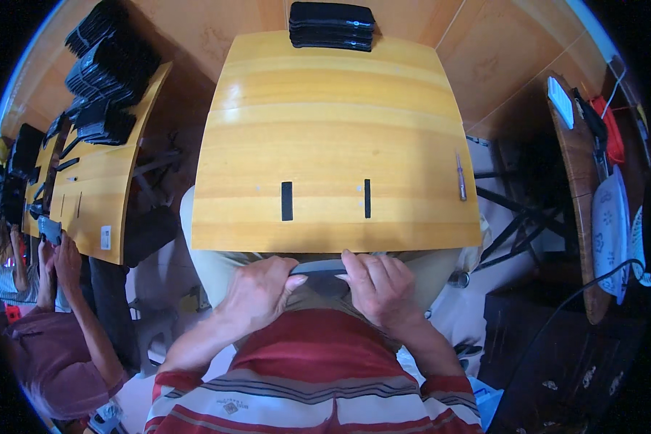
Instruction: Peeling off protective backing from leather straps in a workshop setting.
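My left hand (pixel 262 288) and my right hand (pixel 375 288) are closed on either end of a dark, flat item (pixel 318 267), held level in my lap just below the near edge of the yellow wooden table (pixel 325 116). Much of the item is hidden under my fingers and in shadow. On the tabletop lie two short black strips (pixel 287 201) (pixel 367 198), a purple-handled screwdriver (pixel 461 177) near the right edge, and a stack of black zipped pouches (pixel 330 26) at the far edge.
At left, another table (pixel 101 202) bears piles of black items (pixel 101 72); co-workers (pixel 54 347) sit alongside, one holding a grey item (pixel 50 230). At right stand a wooden board (pixel 594 304) with a patterned plate (pixel 609 231) and red object (pixel 612 130), a cord, and a dark cabinet (pixel 557 362).
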The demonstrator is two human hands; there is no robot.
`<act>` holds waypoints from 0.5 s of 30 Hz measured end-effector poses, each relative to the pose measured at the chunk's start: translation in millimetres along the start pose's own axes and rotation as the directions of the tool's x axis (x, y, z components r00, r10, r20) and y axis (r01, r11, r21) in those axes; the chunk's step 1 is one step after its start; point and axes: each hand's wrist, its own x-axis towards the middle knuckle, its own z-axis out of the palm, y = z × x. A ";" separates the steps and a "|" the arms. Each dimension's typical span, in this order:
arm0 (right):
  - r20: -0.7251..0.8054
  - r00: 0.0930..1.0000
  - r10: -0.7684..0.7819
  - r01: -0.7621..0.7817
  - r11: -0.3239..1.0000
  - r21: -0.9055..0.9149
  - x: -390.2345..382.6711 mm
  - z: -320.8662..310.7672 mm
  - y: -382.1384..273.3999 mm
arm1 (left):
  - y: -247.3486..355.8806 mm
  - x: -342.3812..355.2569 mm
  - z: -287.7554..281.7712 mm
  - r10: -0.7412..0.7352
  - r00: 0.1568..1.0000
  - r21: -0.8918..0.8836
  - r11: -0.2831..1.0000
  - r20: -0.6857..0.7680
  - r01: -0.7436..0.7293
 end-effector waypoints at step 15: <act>-0.089 0.989 0.116 -0.116 0.993 0.009 -5.5 -4.6 15.0 | 1.9 1.6 7.8 -0.023 0.987 -0.056 0.998 -0.157 0.014</act>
